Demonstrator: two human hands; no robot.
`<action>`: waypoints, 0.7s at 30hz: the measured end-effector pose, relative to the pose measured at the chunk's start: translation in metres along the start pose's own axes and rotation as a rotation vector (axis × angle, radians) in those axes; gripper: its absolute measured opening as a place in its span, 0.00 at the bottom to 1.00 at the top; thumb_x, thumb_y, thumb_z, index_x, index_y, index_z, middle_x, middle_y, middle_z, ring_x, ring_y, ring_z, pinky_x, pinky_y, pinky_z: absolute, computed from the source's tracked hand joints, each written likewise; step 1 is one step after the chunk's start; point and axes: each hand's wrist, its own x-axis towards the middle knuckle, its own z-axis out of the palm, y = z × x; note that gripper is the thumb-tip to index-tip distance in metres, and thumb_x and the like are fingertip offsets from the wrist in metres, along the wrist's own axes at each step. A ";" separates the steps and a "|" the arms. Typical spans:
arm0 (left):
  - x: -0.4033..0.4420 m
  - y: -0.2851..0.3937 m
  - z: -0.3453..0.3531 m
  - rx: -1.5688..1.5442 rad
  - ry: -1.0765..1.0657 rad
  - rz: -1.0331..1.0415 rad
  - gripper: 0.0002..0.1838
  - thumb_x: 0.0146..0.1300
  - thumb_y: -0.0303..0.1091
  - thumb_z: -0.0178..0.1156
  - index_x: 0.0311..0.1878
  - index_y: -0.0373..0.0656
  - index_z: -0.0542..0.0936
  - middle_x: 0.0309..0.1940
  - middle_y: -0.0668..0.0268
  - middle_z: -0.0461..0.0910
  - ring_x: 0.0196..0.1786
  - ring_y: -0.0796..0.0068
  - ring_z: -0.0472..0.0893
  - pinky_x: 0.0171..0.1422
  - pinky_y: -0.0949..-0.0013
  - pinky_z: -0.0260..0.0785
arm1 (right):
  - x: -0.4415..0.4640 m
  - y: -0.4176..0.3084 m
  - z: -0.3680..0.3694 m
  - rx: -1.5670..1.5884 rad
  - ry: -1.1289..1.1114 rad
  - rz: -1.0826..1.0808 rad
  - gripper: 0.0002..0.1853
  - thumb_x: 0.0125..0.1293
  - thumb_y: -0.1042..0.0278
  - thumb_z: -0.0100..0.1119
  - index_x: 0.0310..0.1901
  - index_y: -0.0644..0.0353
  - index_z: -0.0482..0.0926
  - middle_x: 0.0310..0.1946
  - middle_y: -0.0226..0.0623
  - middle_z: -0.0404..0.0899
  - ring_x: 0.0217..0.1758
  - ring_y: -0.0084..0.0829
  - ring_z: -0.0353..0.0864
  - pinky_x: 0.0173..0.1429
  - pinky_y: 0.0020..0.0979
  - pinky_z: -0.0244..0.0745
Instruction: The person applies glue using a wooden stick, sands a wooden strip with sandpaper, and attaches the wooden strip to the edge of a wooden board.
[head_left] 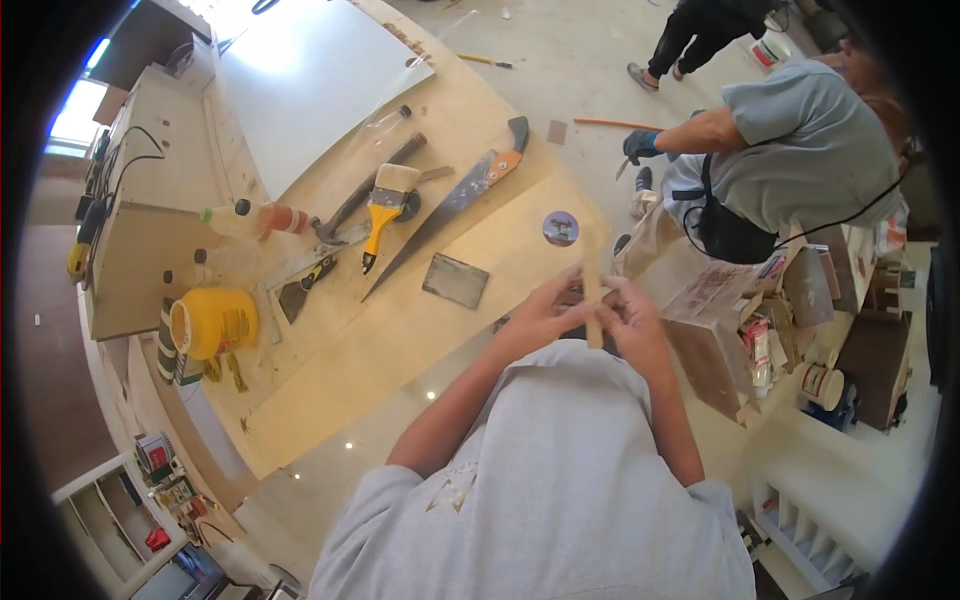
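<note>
A narrow, pale wooden strip (592,275) stands out between my hands, close to my chest at the table's edge. My left hand (545,312) has its fingers curled against the strip from one side. On the other side, my right hand (634,318) pinches it between thumb and fingers. Something dark shows behind my left fingers, too hidden to name. Nearest on the plywood table (380,365) lie a round purple sticker or disc (560,229) and a grey rectangular sanding block or plate (456,281).
A handsaw (450,205), a paintbrush (388,210), a hammer (365,190), a scraper (303,290) and a yellow tub (215,322) lie on the table, with a white panel (310,85) behind. Right of me are an open box (705,335) and a person in grey (800,170).
</note>
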 end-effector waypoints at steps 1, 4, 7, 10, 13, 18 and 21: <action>-0.009 -0.004 -0.001 -0.091 0.068 0.039 0.24 0.82 0.40 0.60 0.73 0.37 0.78 0.63 0.60 0.85 0.62 0.73 0.84 0.71 0.66 0.75 | 0.004 0.001 0.008 0.003 -0.063 0.014 0.18 0.77 0.78 0.63 0.65 0.65 0.79 0.37 0.32 0.81 0.40 0.21 0.82 0.46 0.26 0.80; -0.040 -0.049 -0.021 -0.064 0.262 -0.062 0.25 0.86 0.40 0.54 0.76 0.34 0.75 0.66 0.59 0.83 0.67 0.71 0.81 0.74 0.65 0.72 | 0.019 0.016 0.036 -0.101 -0.171 -0.079 0.19 0.74 0.75 0.66 0.63 0.66 0.79 0.44 0.39 0.83 0.45 0.30 0.86 0.52 0.31 0.82; -0.059 -0.031 -0.035 -0.196 0.455 0.023 0.25 0.86 0.36 0.54 0.78 0.33 0.73 0.66 0.58 0.83 0.65 0.72 0.82 0.72 0.65 0.73 | 0.041 0.010 0.065 -0.213 -0.311 -0.215 0.13 0.77 0.66 0.66 0.55 0.64 0.84 0.57 0.44 0.83 0.54 0.35 0.87 0.58 0.38 0.82; -0.075 -0.012 -0.053 -0.337 0.709 0.085 0.24 0.87 0.39 0.53 0.76 0.34 0.74 0.52 0.61 0.87 0.55 0.75 0.85 0.64 0.66 0.76 | 0.071 -0.013 0.082 -0.117 -0.504 0.115 0.16 0.75 0.64 0.67 0.58 0.61 0.80 0.50 0.50 0.84 0.50 0.39 0.89 0.54 0.40 0.82; -0.097 -0.005 -0.089 -0.529 0.805 0.173 0.25 0.87 0.42 0.54 0.77 0.35 0.73 0.44 0.63 0.85 0.44 0.77 0.85 0.50 0.69 0.79 | 0.110 0.047 0.115 -0.413 -0.473 -0.030 0.19 0.73 0.59 0.68 0.59 0.60 0.80 0.58 0.52 0.81 0.58 0.42 0.85 0.57 0.42 0.80; -0.122 0.001 -0.109 -0.419 0.864 0.109 0.27 0.87 0.43 0.52 0.79 0.38 0.70 0.39 0.68 0.80 0.30 0.83 0.77 0.30 0.76 0.70 | 0.116 0.093 0.178 -1.028 -0.254 -0.549 0.28 0.67 0.51 0.73 0.64 0.56 0.78 0.70 0.51 0.72 0.73 0.52 0.72 0.70 0.53 0.72; -0.124 0.010 -0.092 -0.511 0.793 0.143 0.28 0.86 0.44 0.49 0.81 0.38 0.69 0.39 0.69 0.79 0.30 0.82 0.76 0.30 0.76 0.70 | 0.104 0.100 0.190 -1.115 -0.108 -0.706 0.32 0.65 0.50 0.75 0.65 0.57 0.77 0.69 0.52 0.72 0.75 0.55 0.70 0.73 0.56 0.67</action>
